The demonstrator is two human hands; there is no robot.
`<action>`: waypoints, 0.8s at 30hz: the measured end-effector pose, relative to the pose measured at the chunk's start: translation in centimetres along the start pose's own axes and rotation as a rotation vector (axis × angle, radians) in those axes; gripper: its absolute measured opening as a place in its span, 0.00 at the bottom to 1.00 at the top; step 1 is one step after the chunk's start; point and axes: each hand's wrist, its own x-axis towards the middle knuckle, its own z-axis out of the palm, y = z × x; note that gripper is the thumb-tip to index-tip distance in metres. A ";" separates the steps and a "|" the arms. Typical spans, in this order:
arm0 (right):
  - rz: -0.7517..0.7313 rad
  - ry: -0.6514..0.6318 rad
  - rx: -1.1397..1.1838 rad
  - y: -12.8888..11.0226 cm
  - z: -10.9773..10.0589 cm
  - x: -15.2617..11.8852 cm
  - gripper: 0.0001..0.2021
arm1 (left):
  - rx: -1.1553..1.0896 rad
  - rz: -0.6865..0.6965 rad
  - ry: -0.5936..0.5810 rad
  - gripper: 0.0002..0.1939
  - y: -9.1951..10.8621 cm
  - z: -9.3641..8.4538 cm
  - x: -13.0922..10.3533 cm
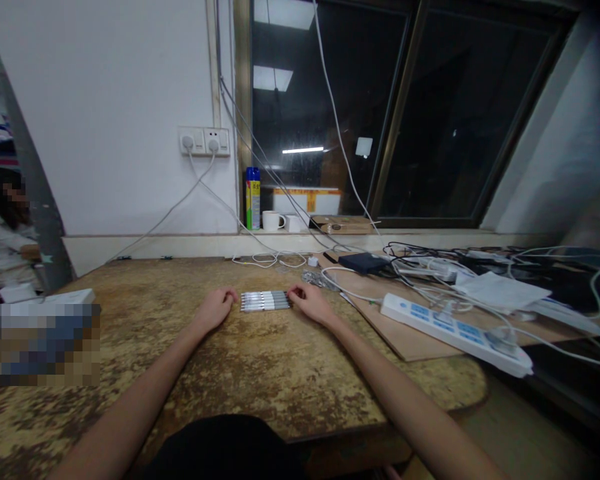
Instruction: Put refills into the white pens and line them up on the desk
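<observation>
Fingers [230,294] of the left hand [217,311] are bent and drawn close together just beside the left end of a row of pens [265,301]; whether they touch it, I cannot tell. On the other side, the fingers of the right hand [311,302] curl in at the right end of the row and appear to touch it; whether they pinch a pen is too small to make out.

Behind everything rises a white wall [125,100], and to its right a dark window [440,107] reflects ceiling lights. Below spreads a worn, patchy brown table [260,360], with both forearms reaching over its near edge. At the far left, a person [3,230] in a pale top is partly in view. On the right of the table lies a thin brown board [400,340], and a white power strip [453,332] with blue sockets rests aslant across it. White paper [500,291] lies among tangled cables beyond the strip, and a flat black box [364,263] sits near the back of the board. On the sill [430,233], a flat cardboard box [350,225], an upright spray can [253,199] and a white mug [271,221] stand by the glass. Smallest are the pens, silvery white, lying flat and side by side on the table between the two hands.
</observation>
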 end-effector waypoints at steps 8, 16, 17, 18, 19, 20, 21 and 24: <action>-0.198 -0.102 -0.094 -0.6 -0.9 -0.3 0.04 | -0.015 0.077 0.071 0.13 1.4 -0.4 -0.1; -0.221 -0.189 -0.078 -0.7 -1.2 -0.5 0.06 | -0.077 0.205 -0.021 0.13 3.8 -0.4 -0.4; -0.216 -0.195 -0.074 -0.7 -1.3 -0.5 0.06 | -0.086 0.219 -0.034 0.13 4.1 -0.4 -0.5; -0.216 -0.201 -0.071 -0.8 -1.3 -0.5 0.06 | -0.093 0.231 -0.047 0.13 4.3 -0.4 -0.5; -0.220 -0.205 -0.067 -0.8 -1.4 -0.5 0.05 | -0.098 0.243 -0.060 0.13 4.5 -0.3 -0.6; -0.225 -0.208 -0.065 -0.8 -1.4 -0.6 0.05 | -0.100 0.253 -0.072 0.13 4.7 -0.3 -0.6; -0.229 -0.211 -0.063 -0.8 -1.4 -0.6 0.05 | -0.100 0.261 -0.082 0.13 4.9 -0.3 -0.7; -0.231 -0.215 -0.063 -0.8 -1.5 -0.6 0.06 | -0.097 0.287 -0.091 0.12 5.3 -0.3 -0.7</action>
